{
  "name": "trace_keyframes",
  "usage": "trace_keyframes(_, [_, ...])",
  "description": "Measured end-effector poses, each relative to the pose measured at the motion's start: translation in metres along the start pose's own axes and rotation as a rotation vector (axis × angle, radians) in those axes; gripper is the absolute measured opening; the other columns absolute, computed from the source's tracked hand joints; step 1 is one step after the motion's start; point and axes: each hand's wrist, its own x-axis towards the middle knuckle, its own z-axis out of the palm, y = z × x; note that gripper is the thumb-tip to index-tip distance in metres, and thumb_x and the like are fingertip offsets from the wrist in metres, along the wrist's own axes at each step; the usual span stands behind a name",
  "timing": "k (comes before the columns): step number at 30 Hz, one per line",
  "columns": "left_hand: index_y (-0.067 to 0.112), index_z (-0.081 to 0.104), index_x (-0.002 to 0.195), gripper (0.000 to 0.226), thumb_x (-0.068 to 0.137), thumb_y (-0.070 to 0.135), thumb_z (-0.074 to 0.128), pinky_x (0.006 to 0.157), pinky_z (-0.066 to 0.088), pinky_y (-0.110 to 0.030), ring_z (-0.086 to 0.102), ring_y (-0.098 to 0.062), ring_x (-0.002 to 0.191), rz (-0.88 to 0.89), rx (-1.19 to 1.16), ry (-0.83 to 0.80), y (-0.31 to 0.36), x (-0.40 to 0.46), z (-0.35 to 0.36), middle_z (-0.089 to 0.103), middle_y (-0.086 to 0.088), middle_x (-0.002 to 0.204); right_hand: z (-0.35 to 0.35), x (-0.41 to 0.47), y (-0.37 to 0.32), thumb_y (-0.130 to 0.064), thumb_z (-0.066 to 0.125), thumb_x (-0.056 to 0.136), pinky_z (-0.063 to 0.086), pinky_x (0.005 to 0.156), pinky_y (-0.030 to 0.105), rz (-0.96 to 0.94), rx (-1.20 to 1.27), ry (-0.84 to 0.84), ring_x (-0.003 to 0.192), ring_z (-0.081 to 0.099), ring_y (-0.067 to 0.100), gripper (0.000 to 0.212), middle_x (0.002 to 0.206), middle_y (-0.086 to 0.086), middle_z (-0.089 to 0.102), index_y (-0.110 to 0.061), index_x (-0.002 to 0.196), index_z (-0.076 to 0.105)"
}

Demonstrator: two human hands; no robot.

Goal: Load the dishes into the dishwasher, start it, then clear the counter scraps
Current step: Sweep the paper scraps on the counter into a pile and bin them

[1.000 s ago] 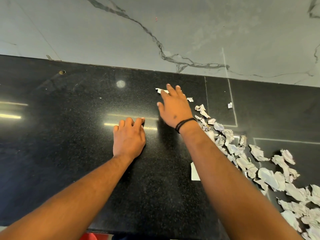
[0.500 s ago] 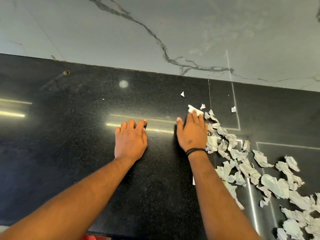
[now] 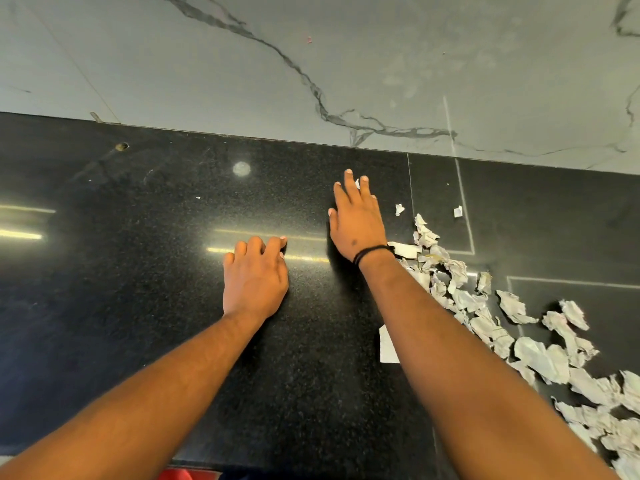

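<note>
My right hand [image 3: 356, 216] lies flat w/ fingers straight, reaching toward the far edge of the black tabletop [image 3: 138, 306], over a tiny white scrap [image 3: 356, 183] that peeks out between two fingertips. I think it's pinned under them, but it's too small to be sure. My left hand [image 3: 254, 275] rests on the tabletop just left of and nearer me than the right, fingers loosely bent, holding nothing.

The paper scraps [image 3: 464, 299] sit to the right of my right wrist and trail along my forearm toward the near right corner; two stray bits [image 3: 399, 209] lie just right of my fingers, and one flat white piece [image 3: 387, 344] shows beside my forearm, partly hidden by it.

Handling: crumpled torn paper, v. light, soft, no weight to hold it down, so it'll skid easily on this polished stone and could scatter w/ a fast sweep. Best not pinched one by one; flat palm or the edge of the hand pushing from the far-left side rakes them into the heap. The flat bits cling to the surface, so those prob. need a fingertip drag or a nail under an edge.
</note>
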Motion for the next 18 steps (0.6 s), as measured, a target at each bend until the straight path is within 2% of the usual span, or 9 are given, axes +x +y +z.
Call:
trace_keyframes(3, [0.025,0.057,0.12,0.022,0.101,0.03,0.048,0.075,0.028,-0.034,0.038,-0.017,0.083,0.004,0.004,-0.002,-0.001,0.0,-0.001,0.048,0.0,0.092,0.004,0.014,0.011,-0.032,0.034,0.106,0.012,0.123,0.053,0.053,-0.041,-0.159,0.153,-0.001,0.033,0.057,0.168,0.005,0.004,-0.012,0.157,0.018])
trace_keyframes(5, [0.025,0.057,0.121,0.022,0.101,0.03,0.048,0.075,0.028,-0.034,0.037,-0.017,0.083,0.008,0.003,0.004,-0.002,0.0,-0.001,0.048,0.0,0.091,0.003,0.012,0.019,-0.035,0.031,0.107,0.011,0.123,0.051,0.12,-0.044,-0.169,0.154,0.0,0.03,0.058,0.167,0.006,0.006,-0.011,0.158,0.016])
trace_keyframes(10, [0.024,0.058,0.122,0.024,0.1,0.03,0.05,0.074,0.027,-0.035,0.036,-0.017,0.083,0.009,-0.001,0.006,-0.002,0.0,0.001,0.049,-0.001,0.092,0.005,-0.025,0.035,-0.041,0.031,0.106,0.011,0.124,0.049,0.324,-0.029,-0.053,0.154,0.005,0.029,0.063,0.167,0.009,0.01,-0.007,0.157,0.018])
trace_keyframes(15, [0.023,0.061,0.123,0.027,0.1,0.03,0.05,0.073,0.035,-0.039,0.046,-0.023,0.084,0.008,0.007,0.002,-0.002,0.0,0.0,0.052,-0.003,0.092,0.0,-0.064,0.044,-0.04,0.032,0.105,0.01,0.123,0.05,0.482,-0.01,-0.011,0.154,0.005,0.029,0.064,0.166,0.011,0.011,-0.006,0.157,0.019])
trace_keyframes(17, [0.023,0.061,0.123,0.027,0.1,0.03,0.05,0.074,0.036,-0.04,0.046,-0.023,0.085,0.01,0.011,0.0,-0.002,0.0,0.0,0.052,-0.003,0.093,-0.004,-0.068,0.048,-0.037,0.036,0.104,0.015,0.122,0.051,0.53,-0.008,0.038,0.151,0.013,0.034,0.06,0.164,0.013,0.021,-0.005,0.154,0.029])
trace_keyframes(18, [0.023,0.061,0.124,0.027,0.1,0.03,0.05,0.074,0.035,-0.039,0.046,-0.023,0.085,0.01,0.013,-0.002,-0.002,0.0,0.0,0.052,-0.003,0.093,-0.006,-0.069,0.05,-0.033,0.04,0.103,0.02,0.121,0.051,0.532,-0.01,0.115,0.148,0.021,0.037,0.054,0.16,0.013,0.029,-0.005,0.148,0.039])
